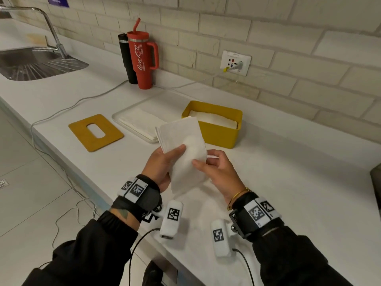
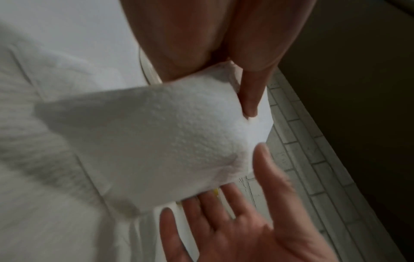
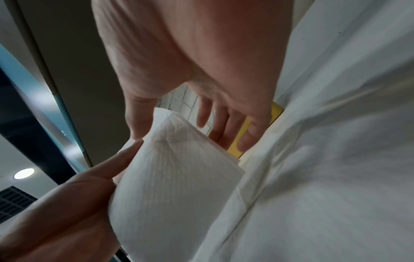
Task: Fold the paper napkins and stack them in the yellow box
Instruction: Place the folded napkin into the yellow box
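Left hand [image 1: 162,162] grips a soft, dimpled, folded rectangular napkin [image 1: 183,149].

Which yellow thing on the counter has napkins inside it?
The yellow box by the wall holds folded napkins. The other yellow thing, the flat lid with a slot hole, lies bare on the counter.

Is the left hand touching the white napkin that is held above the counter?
Touching. The head view shows the left hand's thumb lying across the napkin.
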A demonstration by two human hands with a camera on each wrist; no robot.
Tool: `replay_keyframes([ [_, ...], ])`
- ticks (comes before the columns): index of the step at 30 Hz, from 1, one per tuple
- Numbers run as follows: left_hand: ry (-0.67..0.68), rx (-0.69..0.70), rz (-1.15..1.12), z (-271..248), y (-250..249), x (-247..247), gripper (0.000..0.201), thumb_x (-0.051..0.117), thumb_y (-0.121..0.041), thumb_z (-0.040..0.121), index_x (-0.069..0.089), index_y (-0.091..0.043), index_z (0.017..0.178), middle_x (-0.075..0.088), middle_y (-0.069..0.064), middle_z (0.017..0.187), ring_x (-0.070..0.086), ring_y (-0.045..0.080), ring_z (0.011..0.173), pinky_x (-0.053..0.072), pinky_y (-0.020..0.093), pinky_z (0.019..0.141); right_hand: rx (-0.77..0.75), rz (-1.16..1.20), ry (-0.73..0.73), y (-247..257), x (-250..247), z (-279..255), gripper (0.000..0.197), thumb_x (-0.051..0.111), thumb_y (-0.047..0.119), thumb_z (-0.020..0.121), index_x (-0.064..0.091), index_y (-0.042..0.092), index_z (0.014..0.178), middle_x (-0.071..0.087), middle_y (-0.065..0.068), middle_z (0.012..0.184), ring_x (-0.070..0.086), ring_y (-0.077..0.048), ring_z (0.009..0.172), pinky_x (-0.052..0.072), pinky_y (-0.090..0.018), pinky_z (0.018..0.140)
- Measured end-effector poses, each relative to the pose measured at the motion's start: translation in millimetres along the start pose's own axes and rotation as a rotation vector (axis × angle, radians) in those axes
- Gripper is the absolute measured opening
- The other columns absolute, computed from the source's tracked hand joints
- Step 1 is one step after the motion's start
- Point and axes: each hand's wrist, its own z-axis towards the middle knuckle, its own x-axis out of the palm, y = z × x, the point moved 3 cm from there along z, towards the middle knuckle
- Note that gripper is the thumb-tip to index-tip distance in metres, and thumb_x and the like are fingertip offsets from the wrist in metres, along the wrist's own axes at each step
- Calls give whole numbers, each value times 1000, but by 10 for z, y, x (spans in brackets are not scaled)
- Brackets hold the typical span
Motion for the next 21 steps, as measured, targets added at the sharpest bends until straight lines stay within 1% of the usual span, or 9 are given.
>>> replay_keyframes([
  [1, -2, 1, 9, -2, -2, -5, 34, 62, -9, 97, 61, -2, 130, 72, 22, 119, 72, 35, 104, 62, 44, 84, -2, 15, 39, 20, 29, -8, 41, 81, 31, 84, 62, 20, 120, 76, 1, 107, 72, -14, 99, 56, -29, 81],
  [3, -21, 1, 27, -8, -6, -24, 38, 66, -11, 94, 61, -1, 130, 71, 24, 120, 70, 40, 108, 61, 47, 87, -29, -29, 94, 43, 96, -12, 27, 75, 28, 90, 71, 16, 114, 78, 0, 104, 74, -16, 97, 59, -37, 89],
  [6, -30, 12, 66, -43, -29, -66, 38, 68, -12, 91, 63, -1, 127, 72, 24, 118, 70, 42, 108, 60, 48, 89, -71, -41, 100, 81, 158, -13, 35, 80, 36, 83, 71, 22, 113, 78, 2, 106, 74, -17, 99, 58, -46, 95],
  [7, -21, 16, 72, -62, -38, -79, 38, 68, -12, 91, 63, -1, 127, 72, 24, 118, 70, 42, 108, 60, 48, 90, -77, -33, 103, 85, 167, 3, 39, 81, 38, 81, 69, 22, 114, 77, 2, 107, 74, -17, 100, 57, -47, 95],
  [9, -8, 23, 88, -92, -71, -114, 40, 68, -14, 91, 63, -1, 129, 72, 23, 118, 70, 40, 107, 60, 47, 90, -82, -34, 145, 106, 217, 12, 34, 79, 31, 86, 69, 21, 117, 77, 0, 109, 73, -18, 102, 57, -47, 96],
  [12, -10, 23, 113, -114, -152, -165, 43, 70, -20, 88, 64, -4, 127, 73, 22, 115, 73, 37, 101, 62, 43, 82, -71, -56, 198, 82, 336, 9, 28, 73, 23, 93, 70, 18, 120, 77, 0, 110, 73, -18, 103, 56, -46, 98],
  [17, -1, 22, 147, -50, -335, -269, 35, 66, -11, 93, 64, -7, 127, 74, 20, 114, 72, 39, 103, 63, 44, 81, -40, -36, 203, -8, 492, 54, 26, 75, 20, 90, 71, 21, 115, 77, -1, 111, 73, -21, 105, 55, -50, 99],
  [19, -20, 42, 139, 60, -458, -332, 33, 65, -12, 94, 67, -14, 127, 75, 14, 112, 73, 31, 102, 63, 40, 81, -4, -64, 217, -49, 523, 61, 21, 75, 17, 89, 72, 21, 110, 77, -1, 110, 73, -21, 104, 54, -50, 99],
  [21, -44, 77, 96, 179, -592, -400, 31, 61, -22, 98, 66, -20, 128, 75, 7, 116, 72, 22, 106, 60, 37, 86, 18, -79, 211, -50, 552, 84, 19, 74, 16, 90, 72, 23, 108, 77, 0, 110, 73, -20, 104, 55, -47, 99],
])
